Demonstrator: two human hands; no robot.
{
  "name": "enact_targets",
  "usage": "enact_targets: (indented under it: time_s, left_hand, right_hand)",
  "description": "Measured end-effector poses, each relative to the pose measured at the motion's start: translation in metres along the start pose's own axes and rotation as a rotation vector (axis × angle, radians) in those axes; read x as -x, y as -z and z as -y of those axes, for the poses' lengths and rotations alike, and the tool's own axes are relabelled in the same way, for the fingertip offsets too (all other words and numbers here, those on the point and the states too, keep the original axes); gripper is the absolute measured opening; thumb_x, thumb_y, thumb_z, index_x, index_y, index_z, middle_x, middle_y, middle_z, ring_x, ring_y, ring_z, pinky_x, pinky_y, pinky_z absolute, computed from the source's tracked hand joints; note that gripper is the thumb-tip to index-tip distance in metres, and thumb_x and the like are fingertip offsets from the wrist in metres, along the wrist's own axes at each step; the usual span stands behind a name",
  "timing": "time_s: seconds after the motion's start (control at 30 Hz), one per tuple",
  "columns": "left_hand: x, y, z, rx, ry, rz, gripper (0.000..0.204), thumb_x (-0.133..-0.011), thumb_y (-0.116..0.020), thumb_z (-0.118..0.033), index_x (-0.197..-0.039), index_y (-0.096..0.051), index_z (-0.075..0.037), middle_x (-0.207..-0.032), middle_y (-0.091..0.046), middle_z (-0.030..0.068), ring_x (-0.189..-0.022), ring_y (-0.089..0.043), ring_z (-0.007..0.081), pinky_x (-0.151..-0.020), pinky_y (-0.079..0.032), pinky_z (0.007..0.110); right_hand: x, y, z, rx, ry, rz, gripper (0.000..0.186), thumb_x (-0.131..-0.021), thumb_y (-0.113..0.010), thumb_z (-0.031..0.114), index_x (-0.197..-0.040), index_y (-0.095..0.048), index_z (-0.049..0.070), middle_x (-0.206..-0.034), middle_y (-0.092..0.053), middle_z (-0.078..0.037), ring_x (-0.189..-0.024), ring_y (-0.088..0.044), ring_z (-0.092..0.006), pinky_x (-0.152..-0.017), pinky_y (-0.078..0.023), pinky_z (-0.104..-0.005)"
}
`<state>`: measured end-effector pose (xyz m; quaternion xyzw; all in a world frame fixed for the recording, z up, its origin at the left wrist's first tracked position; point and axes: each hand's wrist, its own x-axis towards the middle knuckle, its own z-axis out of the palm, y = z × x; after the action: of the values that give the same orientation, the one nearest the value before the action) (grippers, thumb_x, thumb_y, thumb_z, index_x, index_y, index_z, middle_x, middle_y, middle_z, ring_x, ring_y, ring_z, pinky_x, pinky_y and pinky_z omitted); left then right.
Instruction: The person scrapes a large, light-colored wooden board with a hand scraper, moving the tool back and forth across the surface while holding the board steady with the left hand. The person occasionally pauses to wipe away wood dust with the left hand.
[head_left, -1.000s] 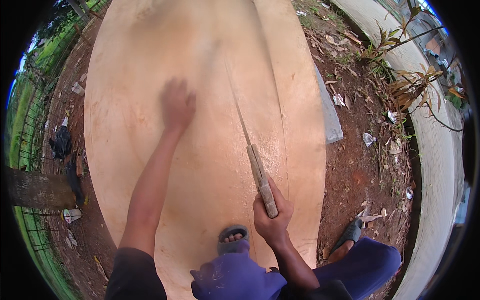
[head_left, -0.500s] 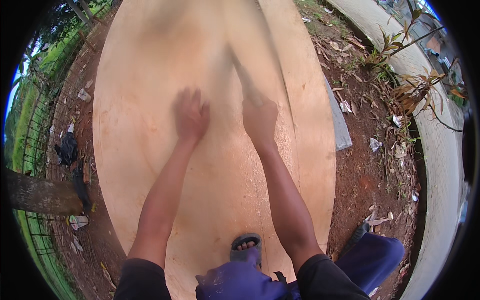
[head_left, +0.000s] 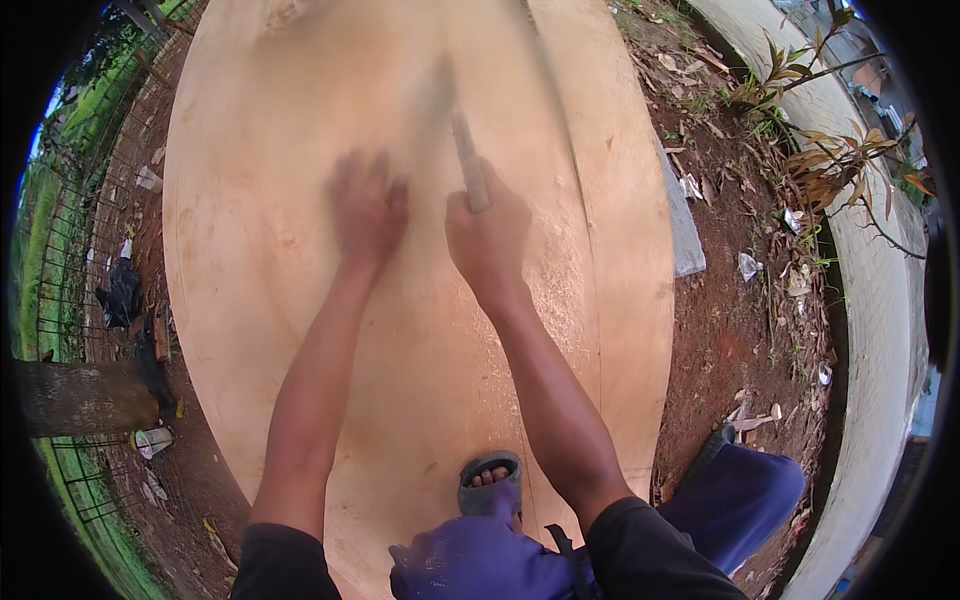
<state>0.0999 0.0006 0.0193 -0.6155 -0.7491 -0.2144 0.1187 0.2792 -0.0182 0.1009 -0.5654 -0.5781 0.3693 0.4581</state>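
Observation:
A large plywood sheet (head_left: 270, 330) lies beneath both my hands. My left hand (head_left: 370, 210) rests on it, palm down with the fingers stretched out and holding nothing. To its right, my right hand (head_left: 490, 235) is closed round the handle of a long, thin, saw-like tool (head_left: 467, 155), which points away from me. Its far end blurs into a dark smear, so I cannot tell the blade's exact shape or whether it touches the wood. Pale flecks like sawdust (head_left: 555, 300) are scattered beside my right forearm.
My sandalled foot (head_left: 490, 475) stands on the plywood near me. A long seam runs down the sheet's right part. A grey slab (head_left: 680, 220) shows at the right edge, with littered soil and a pale kerb (head_left: 880, 330) beyond. On the left are a wire fence and a trunk (head_left: 85, 398).
My right hand has shifted left and slightly away from me with the tool, whose angle has turned more upright. My left hand is slightly farther up and left in the picture.

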Motion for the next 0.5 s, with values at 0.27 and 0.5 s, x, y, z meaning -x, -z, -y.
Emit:
enact_targets:
  time_s: [0.27, 0.5]
  left_hand:
    - [0.006, 0.002, 0.014, -0.061, 0.035, 0.056, 0.055, -0.103, -0.053, -0.045, -0.150, -0.054, -0.017, -0.163, -0.035, 0.0164, -0.154, -0.027, 0.0341, -0.126, -0.016, 0.052]
    - [0.002, 0.009, 0.006, -0.080, 0.025, 0.072, 0.055, -0.103, -0.053, -0.044, -0.151, -0.053, -0.017, -0.164, -0.035, 0.0160, -0.154, -0.025, 0.0336, -0.126, -0.016, 0.052]
  right_hand:
    - [0.125, 0.048, -0.037, -0.145, 0.035, -0.039, 0.054, -0.085, -0.063, -0.003, -0.138, -0.058, -0.007, -0.068, -0.058, -0.009, -0.059, -0.055, -0.0053, -0.057, -0.047, -0.0248]
    - [0.006, 0.002, -0.007, -0.109, -0.040, 0.004, 0.039, -0.087, -0.060, 0.006, -0.123, -0.065, -0.007, -0.068, -0.064, -0.021, -0.058, -0.064, -0.0300, -0.060, -0.050, -0.0403]
